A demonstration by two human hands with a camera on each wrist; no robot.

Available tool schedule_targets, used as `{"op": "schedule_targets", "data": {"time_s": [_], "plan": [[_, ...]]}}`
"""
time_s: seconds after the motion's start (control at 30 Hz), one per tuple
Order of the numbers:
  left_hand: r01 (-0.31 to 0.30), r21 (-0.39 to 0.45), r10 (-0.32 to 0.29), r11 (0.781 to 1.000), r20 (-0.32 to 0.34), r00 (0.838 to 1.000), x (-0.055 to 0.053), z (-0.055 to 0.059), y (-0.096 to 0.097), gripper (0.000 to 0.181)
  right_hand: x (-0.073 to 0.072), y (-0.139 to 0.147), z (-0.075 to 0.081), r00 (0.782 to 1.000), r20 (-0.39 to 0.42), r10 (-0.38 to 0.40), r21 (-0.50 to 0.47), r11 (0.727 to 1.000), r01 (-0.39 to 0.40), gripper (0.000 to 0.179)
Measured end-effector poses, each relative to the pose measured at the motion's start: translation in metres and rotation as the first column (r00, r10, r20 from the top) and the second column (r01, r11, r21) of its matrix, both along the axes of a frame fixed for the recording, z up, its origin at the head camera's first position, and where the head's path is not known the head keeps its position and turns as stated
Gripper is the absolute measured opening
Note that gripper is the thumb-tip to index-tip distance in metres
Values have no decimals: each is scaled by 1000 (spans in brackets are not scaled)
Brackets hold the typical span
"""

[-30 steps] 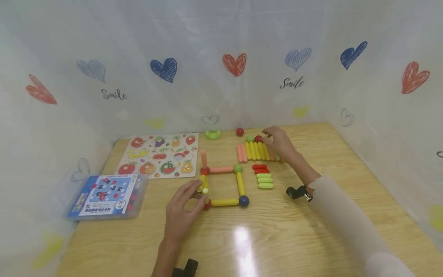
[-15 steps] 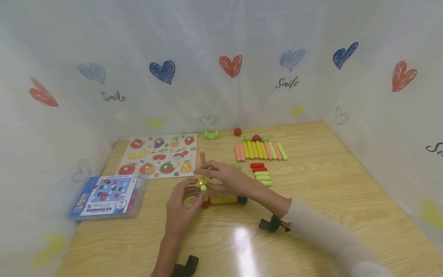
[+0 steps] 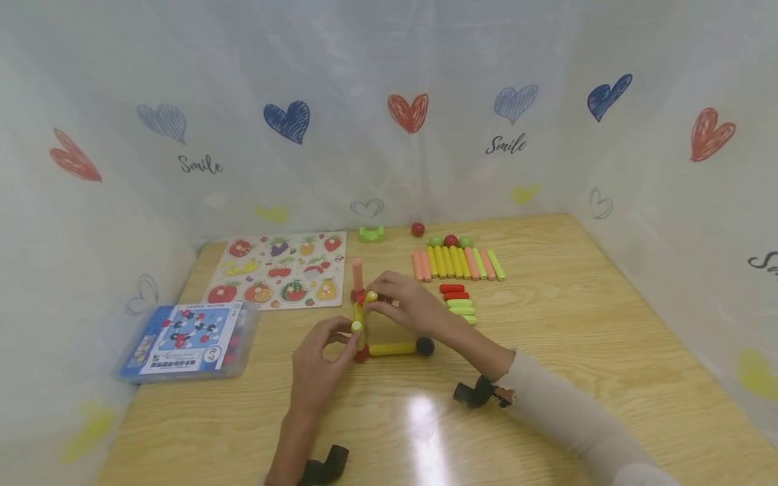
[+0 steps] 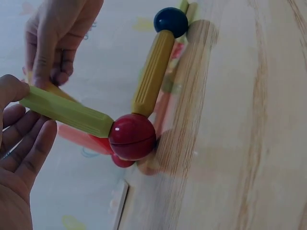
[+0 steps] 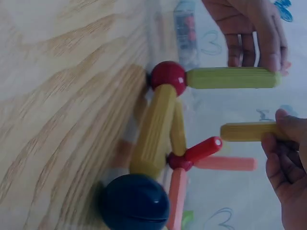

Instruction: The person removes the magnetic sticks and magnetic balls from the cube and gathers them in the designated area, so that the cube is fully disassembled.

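A frame of sticks and balls lies on the table. My left hand [image 3: 319,361] pinches the upper end of a lime-green stick [image 4: 67,112], which stands upright on the near red ball [image 4: 132,136]. My right hand [image 3: 413,304] pinches a yellow stick [image 5: 247,132] between thumb and fingers. Its free end is raised, close to the short red stick [image 5: 204,148] on the far red ball [image 5: 180,161]. From that ball a pink stick [image 3: 357,273] also points up. Another yellow stick [image 4: 154,72] runs to a blue ball [image 4: 171,22]. My right hand hides the frame's far right corner in the head view.
Behind on the right lies a row of yellow, pink and green sticks [image 3: 456,262], with several balls beyond it and short red and green sticks [image 3: 460,304] in front. A fruit puzzle board [image 3: 282,270], a plastic box [image 3: 185,341] and a green curved piece [image 3: 371,234] lie further left.
My right hand has come from the stick row to the frame and taken the yellow stick from beside my left hand, shifting it right and back. My left hand stays on the lime-green stick.
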State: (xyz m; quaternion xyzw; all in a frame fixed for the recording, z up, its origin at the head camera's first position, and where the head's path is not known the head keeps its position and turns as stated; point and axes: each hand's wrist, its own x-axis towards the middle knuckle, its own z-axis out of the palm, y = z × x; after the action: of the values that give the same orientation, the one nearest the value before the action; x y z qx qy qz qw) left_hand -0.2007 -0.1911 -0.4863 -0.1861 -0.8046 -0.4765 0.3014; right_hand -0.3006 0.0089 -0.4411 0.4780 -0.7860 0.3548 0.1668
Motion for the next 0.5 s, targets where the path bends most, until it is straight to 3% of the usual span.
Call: {"op": "schedule_targets", "data": {"time_s": [0.17, 0.33, 0.5], "plan": [[-25, -8, 25, 1000, -11, 1000, 1, 2, 1, 31, -2, 14, 9, 994, 64, -85, -97, 991, 91, 24], [-41, -12, 41, 999, 4, 999, 0, 2, 1, 30, -7, 47, 12, 982, 106, -159, -165, 971, 175, 29], [-17, -20, 18, 1000, 23, 1000, 1, 3, 0, 28, -15, 94, 0, 937, 157, -312, -146, 931, 334, 26]]}}
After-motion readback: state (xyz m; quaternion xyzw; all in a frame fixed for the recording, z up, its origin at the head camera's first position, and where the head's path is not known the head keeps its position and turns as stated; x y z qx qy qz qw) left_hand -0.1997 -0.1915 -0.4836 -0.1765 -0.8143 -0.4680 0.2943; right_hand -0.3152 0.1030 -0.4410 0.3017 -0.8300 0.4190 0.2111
